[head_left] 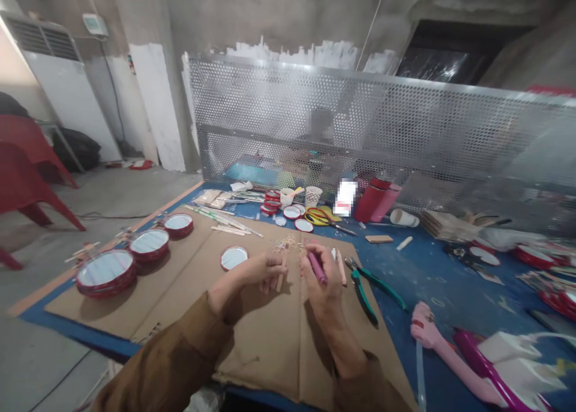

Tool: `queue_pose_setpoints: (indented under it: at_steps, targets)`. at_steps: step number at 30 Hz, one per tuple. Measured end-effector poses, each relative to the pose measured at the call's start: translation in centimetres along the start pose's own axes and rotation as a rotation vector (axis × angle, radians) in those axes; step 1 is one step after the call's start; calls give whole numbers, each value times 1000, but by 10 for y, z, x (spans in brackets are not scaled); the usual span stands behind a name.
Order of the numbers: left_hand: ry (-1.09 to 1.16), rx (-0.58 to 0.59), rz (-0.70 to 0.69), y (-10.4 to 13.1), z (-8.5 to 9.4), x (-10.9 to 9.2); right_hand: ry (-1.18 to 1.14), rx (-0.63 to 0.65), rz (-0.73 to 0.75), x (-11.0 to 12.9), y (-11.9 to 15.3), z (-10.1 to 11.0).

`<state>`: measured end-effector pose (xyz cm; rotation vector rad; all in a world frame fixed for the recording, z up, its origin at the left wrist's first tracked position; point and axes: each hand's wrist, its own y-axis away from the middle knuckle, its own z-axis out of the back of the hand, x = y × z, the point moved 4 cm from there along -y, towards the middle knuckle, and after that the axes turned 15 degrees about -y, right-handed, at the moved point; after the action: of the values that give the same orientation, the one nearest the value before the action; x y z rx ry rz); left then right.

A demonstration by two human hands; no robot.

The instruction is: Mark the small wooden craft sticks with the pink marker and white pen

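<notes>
Over the cardboard sheet (265, 340), my left hand (258, 269) is closed on a light wooden stick (283, 269) held roughly upright. A thick purple pen (317, 267) is gripped in my right hand (327, 295), a short way to the right of the stick. Small loose rubber bands (285, 242) lie just beyond my hands. A round disc with a red rim (234, 258) rests beside my left wrist. To the right of my right hand are green-handled pliers (365, 295) and a pale pink stick-like piece (342, 269).
Stacks of red-rimmed discs (105, 273) line the cardboard's left side. Scissors (330, 221), paper cups (313, 196), a red bottle (372, 200) and a lit phone (345, 197) stand or lie at the back. A pink tool (450, 355) lies right; a perforated metal panel (270, 100) rises behind.
</notes>
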<state>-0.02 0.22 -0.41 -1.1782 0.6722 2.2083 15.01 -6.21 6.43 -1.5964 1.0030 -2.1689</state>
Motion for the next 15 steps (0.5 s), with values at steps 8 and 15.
queue_pose_setpoints:
  at_steps: [8,15]
  targets:
    - [-68,54,68,-4,-1,-5,-323,-115,-360,-23,-7,2]
    - [-58,40,-13,-4,-2,-13,-390,44,-274,-21,-1,-14]
